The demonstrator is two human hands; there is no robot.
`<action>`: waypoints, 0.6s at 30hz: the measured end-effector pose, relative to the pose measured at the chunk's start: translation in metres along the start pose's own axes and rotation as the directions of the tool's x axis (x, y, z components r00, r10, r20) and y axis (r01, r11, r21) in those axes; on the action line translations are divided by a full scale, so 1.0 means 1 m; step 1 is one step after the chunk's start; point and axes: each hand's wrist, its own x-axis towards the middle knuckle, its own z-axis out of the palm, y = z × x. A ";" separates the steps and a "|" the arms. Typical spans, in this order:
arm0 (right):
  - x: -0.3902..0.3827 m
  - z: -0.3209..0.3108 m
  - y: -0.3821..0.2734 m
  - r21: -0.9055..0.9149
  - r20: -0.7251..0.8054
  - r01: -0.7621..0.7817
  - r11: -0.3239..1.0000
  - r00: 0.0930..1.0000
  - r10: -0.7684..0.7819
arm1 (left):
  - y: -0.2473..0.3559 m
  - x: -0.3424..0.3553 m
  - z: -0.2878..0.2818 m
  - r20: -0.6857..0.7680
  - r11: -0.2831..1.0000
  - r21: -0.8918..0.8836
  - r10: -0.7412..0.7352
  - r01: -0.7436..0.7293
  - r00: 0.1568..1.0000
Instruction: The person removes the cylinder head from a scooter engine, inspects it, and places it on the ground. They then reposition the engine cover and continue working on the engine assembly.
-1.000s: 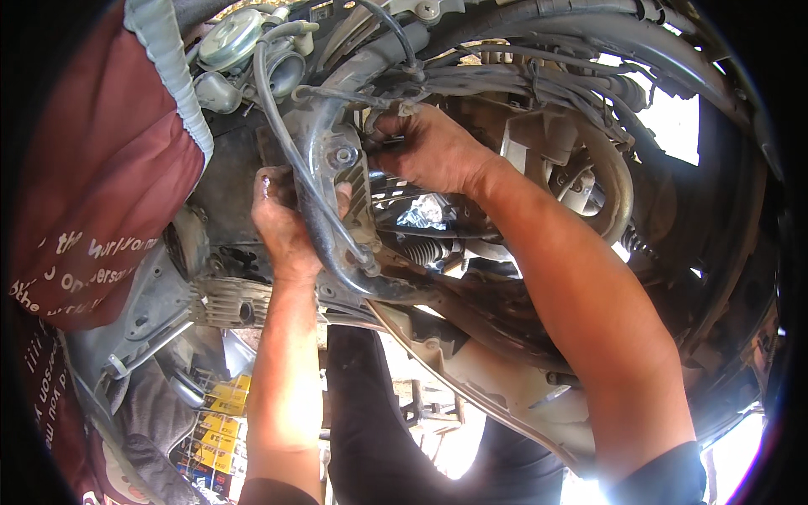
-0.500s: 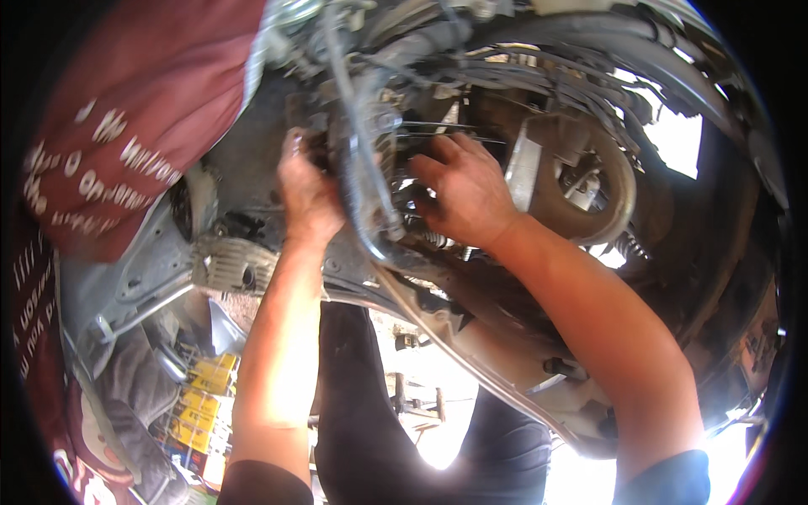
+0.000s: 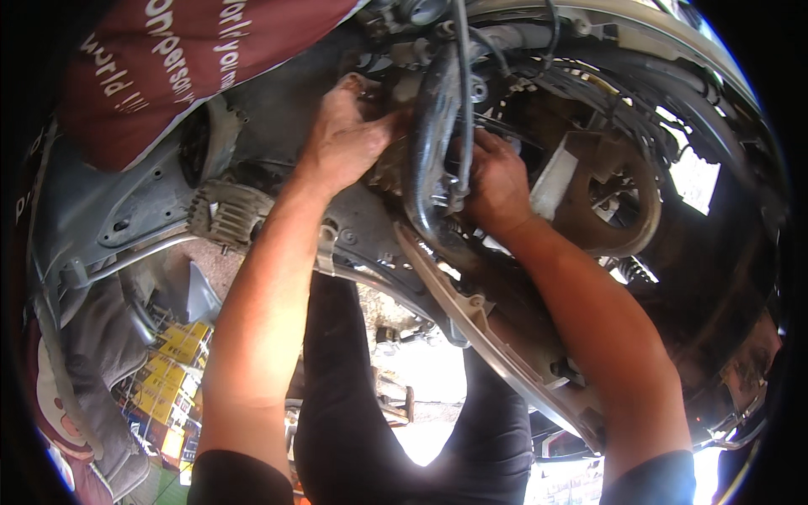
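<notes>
Two bare hands are being used on the open side of a dusty machine. A dark bent bar is seen between them, running down and curving to the right at its foot. The left hand is set to the left of the bar, with its thumb stretched toward it and its other fingers bent upward. A brown ribbed metal part is seen just below that thumb, left of the bar. Whether it is held by the left grip cannot be told, as the inside of the hand is hidden.

The right hand is placed to the right of the bar, with its fingers bent and partly covered by a thin grey hose. Its grip cannot be told either, because the fingertips are hidden.

Many dark wires are bunched at the upper right, and a big brown ring is seen below them. At the upper left, a red cloth with white letters is hung. Below it, a ribbed metal block is seen near the left forearm. Yellow boxes are stacked lower down.
</notes>
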 end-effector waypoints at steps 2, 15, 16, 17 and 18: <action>0.000 0.002 0.000 -0.032 0.016 -0.028 0.999 0.999 0.028 | -0.001 -0.002 0.002 0.042 0.993 -0.094 0.069 -0.065 0.997; -0.015 -0.060 0.038 -0.465 0.722 0.363 0.808 0.684 0.108 | -0.013 -0.005 0.008 -0.090 0.975 0.185 0.139 -0.121 0.986; -0.015 -0.062 0.037 -0.472 0.715 0.383 0.794 0.693 0.091 | -0.013 -0.005 0.009 -0.095 0.969 0.214 0.145 -0.122 0.985; -0.014 -0.063 0.037 -0.479 0.713 0.401 0.781 0.697 0.079 | -0.013 -0.005 0.009 -0.105 0.972 0.195 0.154 -0.131 0.982; -0.013 -0.064 0.037 -0.479 0.723 0.416 0.773 0.686 0.080 | -0.013 -0.006 0.010 -0.117 0.975 0.177 0.155 -0.133 0.981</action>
